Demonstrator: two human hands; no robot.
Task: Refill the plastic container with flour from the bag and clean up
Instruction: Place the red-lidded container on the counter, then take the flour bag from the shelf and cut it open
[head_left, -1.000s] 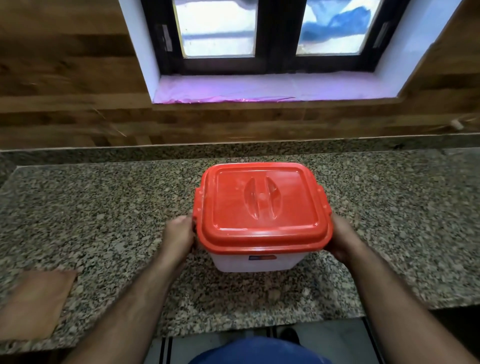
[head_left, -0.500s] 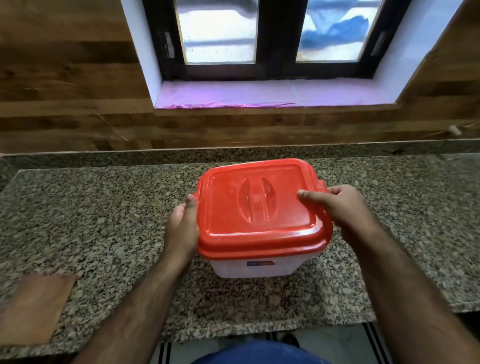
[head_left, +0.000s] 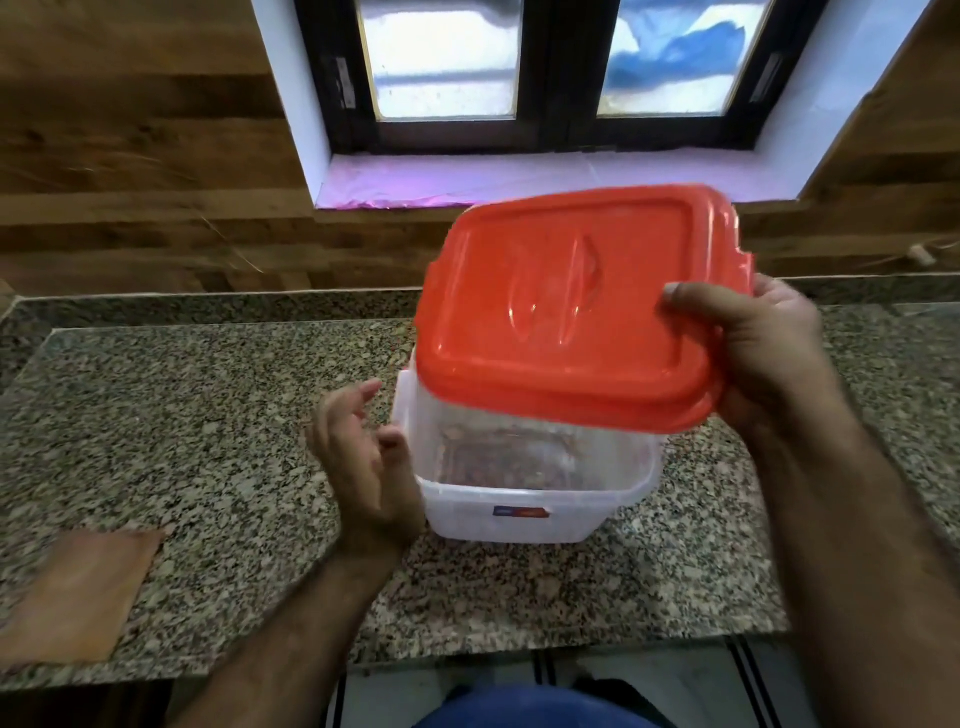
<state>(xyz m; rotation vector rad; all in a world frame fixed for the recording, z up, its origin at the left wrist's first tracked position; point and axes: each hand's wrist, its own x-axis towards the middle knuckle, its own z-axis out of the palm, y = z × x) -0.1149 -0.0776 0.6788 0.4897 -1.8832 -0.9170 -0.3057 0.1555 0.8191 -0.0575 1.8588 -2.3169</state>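
Note:
A clear plastic container (head_left: 519, 512) stands uncovered on the granite counter (head_left: 182, 415), and I see the counter through its base. Its red lid (head_left: 561, 312) is lifted off and tilted above the container's far right side. My right hand (head_left: 753, 353) grips the lid's right edge, thumb on top. Just off the container's left rim, my left hand (head_left: 363, 457) hovers with relaxed fingers and holds nothing. No flour bag is in view.
A flat brown piece (head_left: 78, 592) lies on the counter at the near left edge. A wood-panelled wall and a window with a pink-lined sill (head_left: 519, 176) stand behind the counter. The counter's front edge runs just below the container.
My right hand has lifted the red lid off the container and tilted it up to the right. My left hand has let go of the lid and drawn back a little.

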